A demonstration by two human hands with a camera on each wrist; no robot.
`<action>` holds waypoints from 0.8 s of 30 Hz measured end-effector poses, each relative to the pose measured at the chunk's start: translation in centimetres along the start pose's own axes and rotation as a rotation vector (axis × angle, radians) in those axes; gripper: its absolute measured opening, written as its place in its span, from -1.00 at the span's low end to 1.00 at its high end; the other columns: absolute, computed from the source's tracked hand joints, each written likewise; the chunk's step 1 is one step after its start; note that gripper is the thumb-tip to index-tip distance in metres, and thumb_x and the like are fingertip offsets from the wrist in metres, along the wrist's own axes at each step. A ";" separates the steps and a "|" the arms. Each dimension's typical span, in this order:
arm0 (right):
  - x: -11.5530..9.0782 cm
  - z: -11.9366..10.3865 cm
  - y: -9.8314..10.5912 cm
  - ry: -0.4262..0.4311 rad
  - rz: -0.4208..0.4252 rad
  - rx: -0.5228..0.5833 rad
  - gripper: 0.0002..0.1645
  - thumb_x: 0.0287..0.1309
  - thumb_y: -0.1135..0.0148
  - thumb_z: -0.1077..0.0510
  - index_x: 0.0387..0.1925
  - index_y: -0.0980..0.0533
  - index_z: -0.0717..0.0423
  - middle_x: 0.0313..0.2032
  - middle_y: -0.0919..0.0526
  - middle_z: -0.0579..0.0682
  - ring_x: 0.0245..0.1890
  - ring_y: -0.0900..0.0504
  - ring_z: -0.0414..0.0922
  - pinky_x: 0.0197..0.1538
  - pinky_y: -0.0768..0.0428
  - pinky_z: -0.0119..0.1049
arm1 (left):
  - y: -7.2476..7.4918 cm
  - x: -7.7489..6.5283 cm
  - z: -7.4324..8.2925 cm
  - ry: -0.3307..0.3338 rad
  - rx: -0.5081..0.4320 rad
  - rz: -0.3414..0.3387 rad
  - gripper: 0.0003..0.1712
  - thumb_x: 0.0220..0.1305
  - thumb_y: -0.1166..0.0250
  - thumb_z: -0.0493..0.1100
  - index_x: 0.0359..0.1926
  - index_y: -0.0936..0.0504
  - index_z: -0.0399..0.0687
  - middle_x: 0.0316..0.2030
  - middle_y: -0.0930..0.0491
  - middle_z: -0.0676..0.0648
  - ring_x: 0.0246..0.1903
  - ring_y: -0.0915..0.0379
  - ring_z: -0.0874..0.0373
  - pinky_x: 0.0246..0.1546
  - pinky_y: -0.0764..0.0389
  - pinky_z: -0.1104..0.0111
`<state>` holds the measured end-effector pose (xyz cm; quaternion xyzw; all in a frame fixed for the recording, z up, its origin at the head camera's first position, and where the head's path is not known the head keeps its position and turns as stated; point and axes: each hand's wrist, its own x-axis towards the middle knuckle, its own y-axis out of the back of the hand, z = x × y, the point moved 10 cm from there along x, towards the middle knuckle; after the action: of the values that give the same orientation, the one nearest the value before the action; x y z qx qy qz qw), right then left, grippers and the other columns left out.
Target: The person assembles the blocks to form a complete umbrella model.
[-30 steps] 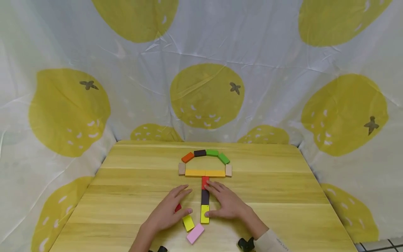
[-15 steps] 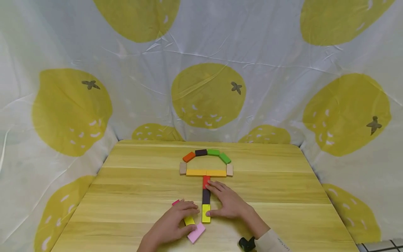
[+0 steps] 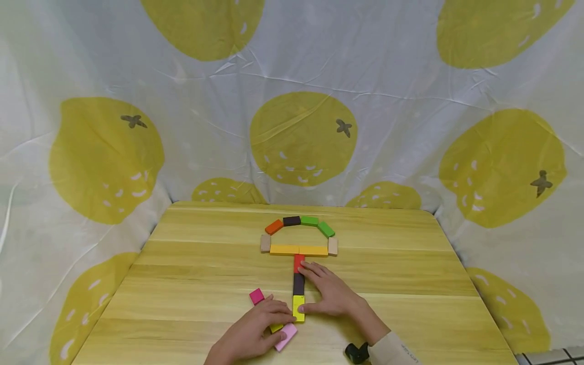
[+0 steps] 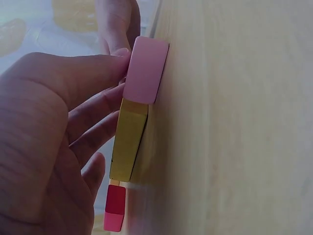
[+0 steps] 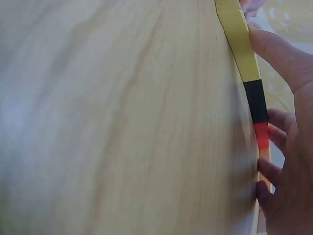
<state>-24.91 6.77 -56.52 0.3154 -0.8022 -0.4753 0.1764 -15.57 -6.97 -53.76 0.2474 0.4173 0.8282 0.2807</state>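
Flat wooden blocks form a column: a red block (image 3: pixel 298 260), a black block (image 3: pixel 298 284) and a yellow block (image 3: pixel 298 303) nearest me. My right hand (image 3: pixel 335 294) lies along its right side, thumb touching the yellow block and fingertips at the red one. My left hand (image 3: pixel 255 327) pinches a pink block (image 4: pixel 146 71), thumb on its near side and index finger at its far side, close to the column's lower end. Partly under that hand lies a loose yellow block (image 4: pixel 129 142), with a magenta block (image 3: pixel 257 296) beyond it. Some left fingertips are hidden.
Above the column, two orange-yellow blocks (image 3: pixel 285 250) form a bar with a tan block (image 3: pixel 333 246) at each end. An arch of orange, black and green blocks (image 3: pixel 309 221) curves above. A black object (image 3: pixel 357 353) sits by the right wrist. A lemon-print cloth (image 3: pixel 301 61) hangs behind the wooden table (image 3: pixel 388 253).
My left hand has moved right and toward me, from above the loose blocks to the pink block, uncovering the magenta one. The right hand has stayed at the column.
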 end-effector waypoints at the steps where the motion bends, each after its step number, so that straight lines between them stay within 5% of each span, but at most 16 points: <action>1: 0.0 0.0 0.0 -0.003 -0.002 0.000 0.22 0.10 -0.18 -0.64 0.63 -0.11 -0.19 0.62 -0.10 -0.13 0.62 -0.08 0.08 0.49 -0.32 0.22 | 0.0 0.0 0.0 0.001 -0.002 -0.002 -0.68 0.49 -0.26 0.05 0.18 -0.71 0.25 0.13 -0.62 0.29 0.21 -0.48 0.27 0.46 -0.30 -0.10; 10: 0.0 0.2 -0.2 -0.009 -0.002 0.002 0.21 0.09 -0.18 -0.64 0.63 -0.11 -0.21 0.62 -0.10 -0.14 0.62 -0.08 0.09 0.49 -0.31 0.23 | -0.4 -0.1 -0.1 0.041 -0.012 -0.043 -0.70 0.50 -0.24 0.03 0.17 -0.69 0.30 0.10 -0.66 0.33 0.27 -0.49 0.17 0.47 -0.28 -0.12; 15: 0.0 0.3 -0.2 -0.011 -0.001 0.005 0.22 0.09 -0.19 -0.64 0.63 -0.11 -0.21 0.62 -0.10 -0.14 0.62 -0.07 0.09 0.50 -0.30 0.23 | -0.3 -0.3 -0.5 0.118 -0.023 -0.050 -0.70 0.48 -0.25 0.07 0.16 -0.69 0.28 0.13 -0.65 0.27 0.30 -0.48 0.13 0.49 -0.27 -0.08; 20: 0.0 0.3 -0.2 -0.005 0.003 0.008 0.21 0.09 -0.21 -0.62 0.62 -0.12 -0.20 0.62 -0.10 -0.13 0.62 -0.08 0.09 0.49 -0.30 0.23 | 0.0 -0.5 -1.3 0.220 0.000 -0.015 -0.62 0.41 -0.28 0.24 0.11 -0.69 0.26 0.14 -0.63 0.20 0.27 -0.49 0.11 0.40 -0.44 -0.01; 24: -0.1 0.3 -0.1 0.000 0.006 0.015 0.20 0.10 -0.22 -0.62 0.62 -0.12 -0.21 0.62 -0.10 -0.12 0.61 -0.09 0.09 0.49 -0.31 0.23 | -0.1 -0.5 -1.5 0.231 0.012 -0.025 -0.59 0.33 -0.32 0.33 0.07 -0.70 0.32 0.06 -0.62 0.26 0.15 -0.50 0.20 0.25 -0.58 0.09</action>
<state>-24.98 6.95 -56.72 0.3142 -0.8068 -0.4687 0.1753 -16.13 -8.07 -54.73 0.1466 0.4547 0.8453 0.2394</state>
